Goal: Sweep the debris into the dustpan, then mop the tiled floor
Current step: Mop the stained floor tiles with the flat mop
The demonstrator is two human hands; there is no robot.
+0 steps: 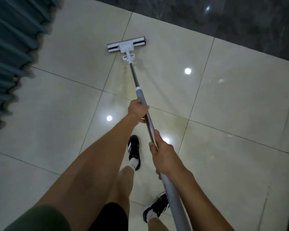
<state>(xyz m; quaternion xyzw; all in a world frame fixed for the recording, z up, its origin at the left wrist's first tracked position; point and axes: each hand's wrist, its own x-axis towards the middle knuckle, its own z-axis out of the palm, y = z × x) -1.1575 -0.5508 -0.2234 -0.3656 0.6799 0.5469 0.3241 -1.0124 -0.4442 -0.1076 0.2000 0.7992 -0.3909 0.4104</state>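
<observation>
The mop point(140, 90) is held out in front, with its flat head point(126, 44) laid down on the floor point(232, 97), well ahead of the feet. The head is set near the dark strip point(207, 17) at the far edge of the pale tiles. The pole is tilted low, so the head can be pressed flat and slid along.

The pole is gripped in two places. The left hand point(139, 111) is wrapped round it lower down, just at the bottom of the grey sleeve, where the push can be steered. The right hand point(163, 157) is wrapped round it higher up, near the body, where the push is likely made. The fingers of both hands are closed round the pole. With the hands kept apart like this, the long pole can be turned more easily.

No dustpan or debris can be seen, so the sweeping part seems done and the mopping is under way.

The floor is made of big shiny pale tiles with thin dark lines between them. Bright round lights are mirrored in it. A blue curtain point(12, 47) hangs at the left. Two black shoes point(134, 147) with white socks are planted on the tiles.
</observation>
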